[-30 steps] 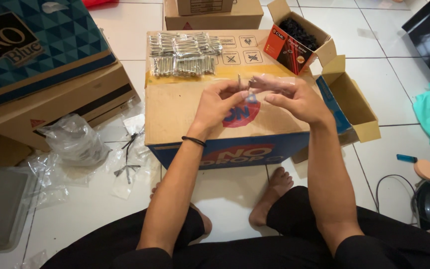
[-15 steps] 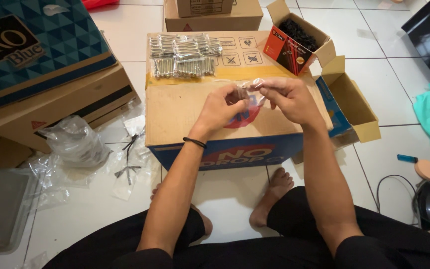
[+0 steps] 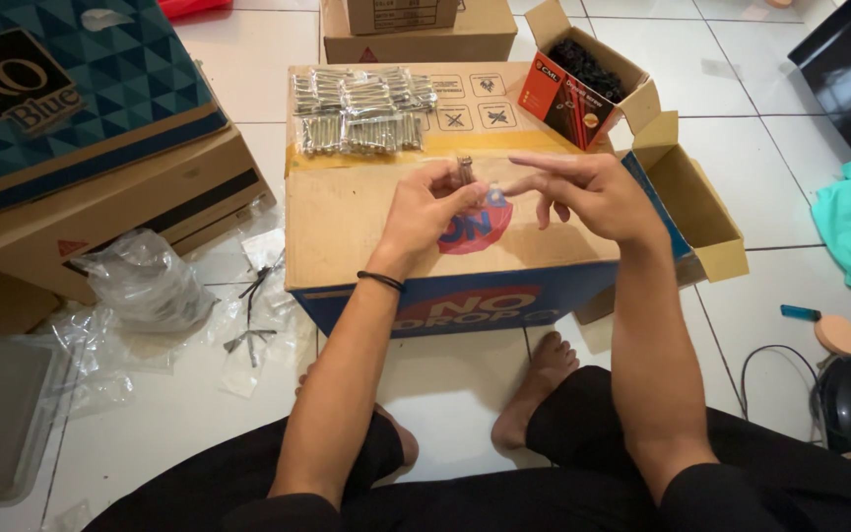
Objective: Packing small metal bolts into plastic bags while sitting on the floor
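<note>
Now, frame centre: I see left hand (image 3: 425,212) pinching small bundle of metal bolts (image 3: 465,169) upright above cardboard box (image 3: 347,227). Right hand (image 3: 588,192) beside it, fingers spread, grasping nothing. Judgement: bolts stiff, light, smooth, apt to slip from bundle; grip round middle. Bagged bolt packs (image 3: 361,108) in rows, upper centre. Orange-black carton (image 3: 583,84) open, upper right, dark screws inside. Blue patterned box (image 3: 61,89) upper left.
</note>
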